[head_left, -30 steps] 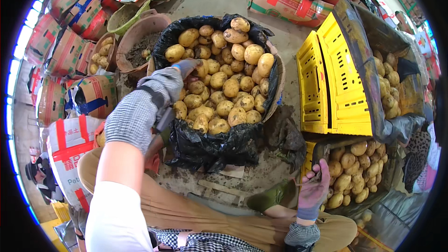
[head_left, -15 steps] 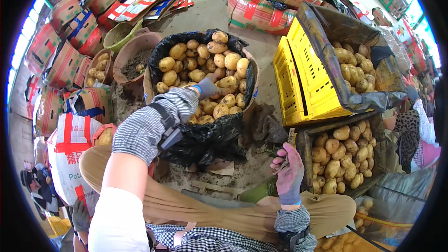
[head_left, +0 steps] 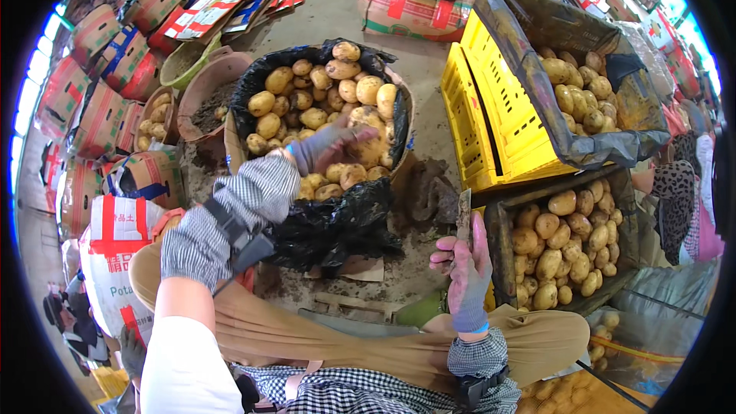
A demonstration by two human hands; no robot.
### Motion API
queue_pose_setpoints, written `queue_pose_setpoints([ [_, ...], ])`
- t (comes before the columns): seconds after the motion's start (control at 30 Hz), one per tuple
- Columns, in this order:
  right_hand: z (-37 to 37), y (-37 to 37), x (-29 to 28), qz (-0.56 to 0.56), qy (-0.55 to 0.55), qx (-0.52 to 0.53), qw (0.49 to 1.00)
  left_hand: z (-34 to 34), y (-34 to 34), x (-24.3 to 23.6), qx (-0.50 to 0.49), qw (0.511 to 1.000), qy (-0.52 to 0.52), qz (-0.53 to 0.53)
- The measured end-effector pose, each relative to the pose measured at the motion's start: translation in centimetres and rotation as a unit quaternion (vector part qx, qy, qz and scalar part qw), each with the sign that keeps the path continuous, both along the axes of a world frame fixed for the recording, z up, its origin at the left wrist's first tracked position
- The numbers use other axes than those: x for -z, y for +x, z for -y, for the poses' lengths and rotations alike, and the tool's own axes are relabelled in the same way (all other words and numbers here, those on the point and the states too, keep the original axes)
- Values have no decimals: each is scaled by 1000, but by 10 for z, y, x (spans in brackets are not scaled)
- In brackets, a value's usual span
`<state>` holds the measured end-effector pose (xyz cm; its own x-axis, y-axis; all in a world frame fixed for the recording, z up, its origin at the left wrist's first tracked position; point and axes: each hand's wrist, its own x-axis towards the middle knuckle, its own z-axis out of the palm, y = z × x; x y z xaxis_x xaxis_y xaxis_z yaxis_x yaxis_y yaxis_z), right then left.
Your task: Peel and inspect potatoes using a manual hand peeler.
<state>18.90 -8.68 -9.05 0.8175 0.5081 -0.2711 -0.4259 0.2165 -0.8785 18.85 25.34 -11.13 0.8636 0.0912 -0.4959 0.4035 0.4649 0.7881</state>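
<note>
My left hand (head_left: pixel 328 146), in a grey-purple glove, reaches over a round container (head_left: pixel 405 155) lined with black plastic and heaped with potatoes. Its fingers lie against a large potato (head_left: pixel 369 132), which stands higher than the others and appears gripped; the far side of the grip is hidden. Nearer to me and to the right, my right hand (head_left: pixel 464 280) wears a glove with pinkish fingers and a grey cuff. Its fingers are closed on a small knife (head_left: pixel 464 213), whose dirty narrow blade points up. The knife's handle is covered by the hand.
Right of me a dark-lined crate (head_left: pixel 498 261) holds potatoes; behind it yellow crates (head_left: pixel 515 107) carry another lined load. A pink tub (head_left: pixel 188 107) with soil stands left of the container. Cardboard boxes (head_left: pixel 100 119) line the left. Another person's gloved hand (head_left: pixel 132 353) shows at lower left.
My left hand has drawn back toward me, and a large potato now rises beside its fingers. My right hand has turned so the knife blade stands upright. The view has shifted slightly.
</note>
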Motion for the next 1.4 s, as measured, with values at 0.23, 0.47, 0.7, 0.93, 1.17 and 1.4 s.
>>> queue_pose_setpoints([
  [0.23, -7, -13, -10, 112, 20, -32, 993, 109, -53, -46, 51, 991, -10, 127],
  [0.47, -3, -19, -14, 206, -27, -30, 978, 153, -74, -56, 8, 994, 61, 88],
  [0.7, -14, -27, -4, 258, -74, -90, 959, 155, -93, -18, -14, 971, 215, 106],
  [0.93, -15, -22, 7, 188, -46, -145, 970, 161, -113, -18, -59, 995, 13, 78],
  [1.17, -26, -24, 15, 147, -37, -154, 977, 161, -123, -5, -135, 969, -203, 32],
  [1.4, -29, -24, 24, 112, -39, -129, 985, 165, -124, -1, -132, 960, -228, 97],
])
